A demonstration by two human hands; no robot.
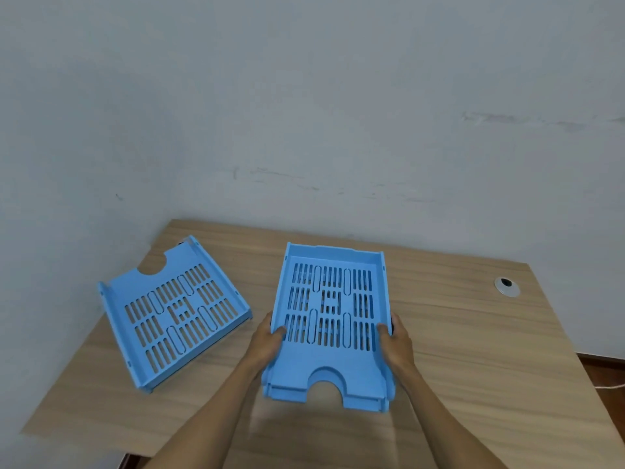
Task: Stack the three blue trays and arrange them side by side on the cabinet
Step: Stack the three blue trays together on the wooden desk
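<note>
A blue slotted tray [329, 360] is held over the middle of the wooden cabinet top [473, 333], its notched end toward me. A second blue tray sits nested under it, its edge [324, 399] showing at the front. My left hand [269, 340] grips the left side wall, thumb inside. My right hand [399, 343] grips the right side wall the same way. A further blue tray [176, 313] lies alone to the left, turned at an angle, its notch toward the wall, its far corner past the cabinet's left edge.
A pale wall stands right behind the cabinet. A round cable grommet [506, 286] is set in the top at the far right. The cabinet's left and right edges drop to the floor, brown at the right.
</note>
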